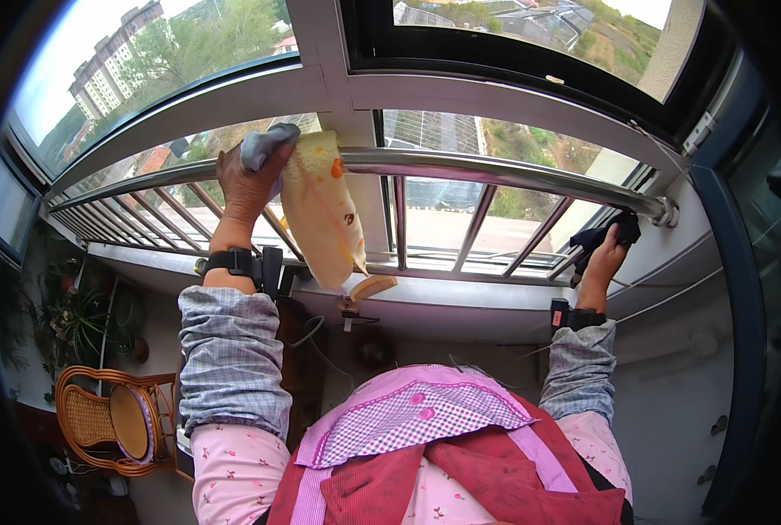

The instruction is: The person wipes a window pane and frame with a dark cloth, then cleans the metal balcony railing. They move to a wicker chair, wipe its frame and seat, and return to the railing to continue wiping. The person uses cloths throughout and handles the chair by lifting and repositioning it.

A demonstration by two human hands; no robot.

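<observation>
My left hand (249,180) is at the polished metal handrail (430,163), closed on a grey-blue cloth (267,146). Just right of it a pale yellow towel (321,210) with orange spots hangs over the rail; whether my fingers also hold it cannot be told. At the right end of the railing, my right hand (607,252) grips a dark cloth (617,233) near the last slanted bar, below the handrail. The fingertips of this hand are partly hidden by the dark cloth.
Windows rise behind the railing, with a dark-framed sash (528,75) at upper right. A white sill (469,292) runs under the bars. A beaded cord (676,298) hangs at the right. At lower left stand a rattan chair (85,417) and potted plants (79,321).
</observation>
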